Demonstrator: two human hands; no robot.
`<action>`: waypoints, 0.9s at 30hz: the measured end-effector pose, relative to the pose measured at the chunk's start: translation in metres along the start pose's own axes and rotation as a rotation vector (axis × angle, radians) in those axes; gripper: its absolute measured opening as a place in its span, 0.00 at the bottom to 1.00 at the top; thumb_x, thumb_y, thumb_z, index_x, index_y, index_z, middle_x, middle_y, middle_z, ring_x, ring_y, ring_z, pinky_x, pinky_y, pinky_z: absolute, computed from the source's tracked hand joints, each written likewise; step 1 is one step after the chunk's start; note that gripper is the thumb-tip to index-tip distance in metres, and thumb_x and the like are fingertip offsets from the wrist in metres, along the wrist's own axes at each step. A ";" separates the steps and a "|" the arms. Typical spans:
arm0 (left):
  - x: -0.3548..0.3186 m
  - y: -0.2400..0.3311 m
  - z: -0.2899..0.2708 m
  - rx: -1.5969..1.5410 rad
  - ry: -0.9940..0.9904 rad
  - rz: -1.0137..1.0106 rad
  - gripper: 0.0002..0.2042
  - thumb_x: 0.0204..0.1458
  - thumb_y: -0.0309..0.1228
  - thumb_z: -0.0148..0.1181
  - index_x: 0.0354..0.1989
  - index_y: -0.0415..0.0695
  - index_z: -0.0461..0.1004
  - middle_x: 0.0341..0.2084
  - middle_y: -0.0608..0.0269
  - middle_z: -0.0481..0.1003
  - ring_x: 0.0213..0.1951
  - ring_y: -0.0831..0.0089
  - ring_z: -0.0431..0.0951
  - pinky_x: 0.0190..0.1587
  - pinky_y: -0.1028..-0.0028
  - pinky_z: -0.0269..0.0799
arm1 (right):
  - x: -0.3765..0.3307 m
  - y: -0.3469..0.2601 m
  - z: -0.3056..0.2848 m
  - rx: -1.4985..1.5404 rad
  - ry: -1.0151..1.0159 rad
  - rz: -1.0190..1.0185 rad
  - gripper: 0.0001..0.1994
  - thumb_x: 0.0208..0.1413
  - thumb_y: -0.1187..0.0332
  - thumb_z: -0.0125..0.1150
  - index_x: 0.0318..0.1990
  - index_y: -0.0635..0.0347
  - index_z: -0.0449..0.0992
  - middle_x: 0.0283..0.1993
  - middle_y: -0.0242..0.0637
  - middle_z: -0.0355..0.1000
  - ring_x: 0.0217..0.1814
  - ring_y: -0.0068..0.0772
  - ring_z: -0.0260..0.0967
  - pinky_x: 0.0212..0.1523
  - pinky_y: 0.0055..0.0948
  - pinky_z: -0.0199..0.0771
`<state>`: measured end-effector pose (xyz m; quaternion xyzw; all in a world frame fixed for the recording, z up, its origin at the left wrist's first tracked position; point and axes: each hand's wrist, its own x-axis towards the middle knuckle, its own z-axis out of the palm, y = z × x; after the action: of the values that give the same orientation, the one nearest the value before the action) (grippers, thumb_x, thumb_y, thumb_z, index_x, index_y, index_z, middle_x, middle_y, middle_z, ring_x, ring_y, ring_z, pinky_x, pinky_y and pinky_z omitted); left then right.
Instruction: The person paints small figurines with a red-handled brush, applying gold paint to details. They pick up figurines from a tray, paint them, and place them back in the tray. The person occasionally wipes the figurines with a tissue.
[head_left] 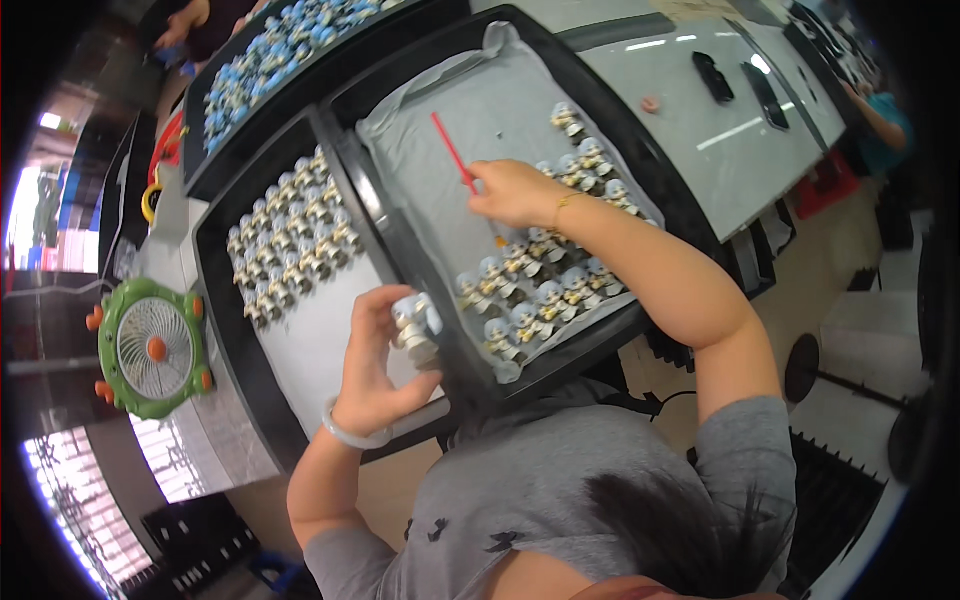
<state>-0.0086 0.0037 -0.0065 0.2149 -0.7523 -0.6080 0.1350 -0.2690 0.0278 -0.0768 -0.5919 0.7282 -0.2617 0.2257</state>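
My left hand [372, 350] is closed around a small figurine [413, 330] with a white body and pale blue top, held upright above the tray edges. Between the fingers of my right hand [515, 192] is a thin red stick [450, 145], slanting up and away to the left. That hand hovers over the right black tray [690, 190], which is lined with a pale sheet [415, 160]. Rows of similar figurines [548, 300] stand along the near and right sides of this sheet. A tiny orange bit [500, 241] shows just below my right hand.
On the left, another black tray [222, 275] holds several rows of figurines [295, 235]. Behind it, a bin is heaped with blue-and-white pieces [290, 60]. A green fan [152, 345] stands at far left. Dark objects [712, 78] lie on the glossy table [680, 130]. Other people are at the far edges.
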 end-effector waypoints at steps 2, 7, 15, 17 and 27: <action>-0.002 0.003 0.003 -0.046 0.021 0.006 0.34 0.28 0.27 0.57 0.50 0.40 0.52 0.41 0.58 0.62 0.44 0.71 0.63 0.47 0.74 0.57 | -0.004 -0.014 -0.019 0.041 0.187 -0.010 0.13 0.46 0.63 0.53 0.36 0.62 0.71 0.28 0.44 0.70 0.31 0.38 0.68 0.33 0.31 0.66; -0.003 0.005 0.002 -0.149 0.032 0.015 0.34 0.28 0.23 0.55 0.51 0.39 0.52 0.43 0.56 0.61 0.46 0.69 0.63 0.49 0.72 0.57 | -0.039 -0.014 -0.127 0.261 0.700 -0.106 0.09 0.48 0.68 0.55 0.36 0.61 0.71 0.25 0.29 0.69 0.26 0.18 0.64 0.29 0.19 0.65; -0.003 0.001 0.002 -0.150 -0.015 0.001 0.34 0.30 0.29 0.59 0.51 0.42 0.53 0.41 0.56 0.64 0.38 0.75 0.65 0.39 0.77 0.63 | -0.099 0.146 -0.117 -0.216 0.304 0.169 0.07 0.45 0.69 0.51 0.32 0.56 0.73 0.28 0.41 0.70 0.33 0.41 0.68 0.34 0.33 0.67; 0.002 0.001 0.004 -0.161 -0.005 -0.004 0.35 0.30 0.31 0.61 0.51 0.43 0.53 0.41 0.56 0.65 0.37 0.75 0.65 0.39 0.77 0.64 | -0.103 0.183 -0.088 -0.266 0.331 0.048 0.08 0.44 0.71 0.51 0.34 0.56 0.72 0.34 0.41 0.68 0.38 0.42 0.66 0.39 0.33 0.66; 0.012 0.006 0.009 -0.145 0.083 0.041 0.38 0.29 0.46 0.67 0.50 0.43 0.56 0.37 0.56 0.67 0.30 0.75 0.66 0.32 0.78 0.63 | -0.141 0.152 -0.100 -0.346 0.521 0.540 0.19 0.38 0.69 0.62 0.39 0.60 0.64 0.37 0.45 0.64 0.37 0.48 0.66 0.39 0.38 0.67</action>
<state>-0.0247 0.0068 -0.0034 0.2139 -0.7044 -0.6485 0.1935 -0.4182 0.2021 -0.0968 -0.3229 0.9233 -0.2078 -0.0086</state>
